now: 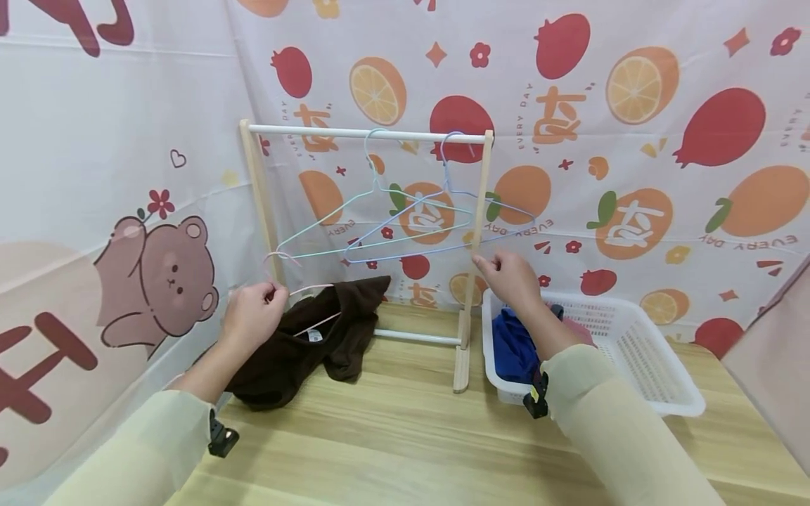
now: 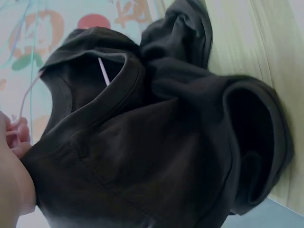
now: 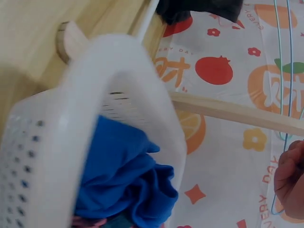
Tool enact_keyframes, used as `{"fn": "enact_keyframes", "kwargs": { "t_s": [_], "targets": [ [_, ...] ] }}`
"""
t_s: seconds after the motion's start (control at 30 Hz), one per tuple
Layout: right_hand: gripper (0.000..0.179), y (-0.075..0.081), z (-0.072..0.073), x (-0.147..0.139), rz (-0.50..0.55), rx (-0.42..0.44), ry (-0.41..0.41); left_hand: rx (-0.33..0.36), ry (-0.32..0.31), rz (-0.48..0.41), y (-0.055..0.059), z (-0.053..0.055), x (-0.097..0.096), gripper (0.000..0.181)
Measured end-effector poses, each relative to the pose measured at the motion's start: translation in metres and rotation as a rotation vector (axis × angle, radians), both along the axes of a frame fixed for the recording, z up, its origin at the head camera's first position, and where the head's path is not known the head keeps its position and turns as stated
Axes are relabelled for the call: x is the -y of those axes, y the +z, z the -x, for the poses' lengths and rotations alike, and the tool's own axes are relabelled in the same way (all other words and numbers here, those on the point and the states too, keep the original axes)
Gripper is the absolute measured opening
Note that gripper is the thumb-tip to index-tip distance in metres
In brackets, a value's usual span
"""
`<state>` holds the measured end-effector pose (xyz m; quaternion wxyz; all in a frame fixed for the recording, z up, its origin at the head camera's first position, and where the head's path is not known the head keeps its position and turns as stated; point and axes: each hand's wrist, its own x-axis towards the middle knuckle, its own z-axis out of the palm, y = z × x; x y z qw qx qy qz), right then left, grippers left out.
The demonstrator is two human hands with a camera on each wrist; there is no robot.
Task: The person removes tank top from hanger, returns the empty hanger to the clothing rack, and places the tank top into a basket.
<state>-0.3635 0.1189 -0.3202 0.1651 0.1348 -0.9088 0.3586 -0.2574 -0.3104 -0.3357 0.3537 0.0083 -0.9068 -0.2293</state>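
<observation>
Observed rumpled, dark-brown, short-sleeved cloth shirt point(image 1: 291, 365), tilted, neckline gaping, pale label inside collar. Noted thin, pale-pink hanger point(image 2: 103, 72) partly inside shirt: straight bar crossing neck opening, curved hook jutting up outside, gripped just below hook. Located both toward left of pale wood-grain tabletop point(image 1: 392, 436).

Left hand point(image 2: 13, 168) grips hanger point(image 2: 104, 72) partly inside dark shirt point(image 2: 137, 152).

"EVERY DAY" point(image 1: 762, 244) on fruit-print cloth point(image 1: 569, 190)
</observation>
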Motion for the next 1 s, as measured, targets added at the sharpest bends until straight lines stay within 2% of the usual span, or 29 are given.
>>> {"fn": "enact_keyframes", "kwargs": {
  "t_s": [0.17,0.33,0.43,0.5,0.6,0.73,0.87,1.0],
  "targets": [
    [0.043,-0.007,-0.017,0.002,-0.011,-0.103,0.115,-0.239,-0.133,0.145,0.001,-0.009,-0.015,0.02],
    [0.027,-0.016,-0.036,0.016,-0.111,-0.249,0.267,-0.418,-0.206,0.29,0.009,-0.016,-0.036,0.02],
    [0.017,-0.02,-0.045,0.026,-0.184,-0.363,0.321,-0.513,-0.244,0.319,0.016,-0.019,-0.051,0.023],
    [0.026,-0.021,-0.05,0.032,-0.221,-0.448,0.339,-0.564,-0.279,0.306,0.021,-0.019,-0.062,0.024],
    [0.046,-0.02,-0.057,0.041,-0.252,-0.571,0.354,-0.624,-0.344,0.28,0.028,-0.019,-0.076,0.024],
    [0.057,-0.018,-0.067,0.05,-0.245,-0.666,0.4,-0.678,-0.417,0.292,0.034,-0.016,-0.091,0.028],
    [0.057,-0.019,-0.077,0.055,-0.219,-0.684,0.444,-0.686,-0.475,0.304,0.034,-0.013,-0.104,0.035],
    [0.046,-0.021,-0.081,0.054,-0.175,-0.696,0.441,-0.633,-0.549,0.281,0.032,-0.01,-0.115,0.033]
  ]
}}
